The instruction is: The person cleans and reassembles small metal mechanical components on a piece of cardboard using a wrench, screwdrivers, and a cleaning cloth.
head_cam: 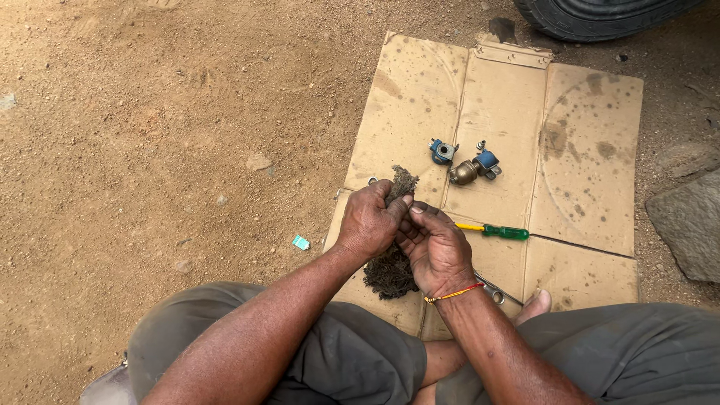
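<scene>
A flattened, stained cardboard sheet [585,135] lies on reddish dirt ground [150,135]. On it, toward the far side, sit a small blue fitting [442,151] and, just right of it, a brass-and-blue part [474,168]. Nearer lies a green-handled screwdriver [495,230]. A tyre [600,15] shows far right, a grey rock [690,225] at the right edge.

Both forearms are extended forward from a seated pose, wrists bent inward. Left hand [369,223] and right hand [435,247] are held together, fingers curled shut, thumbs touching at the tips. Bare toes are seen at right.
</scene>
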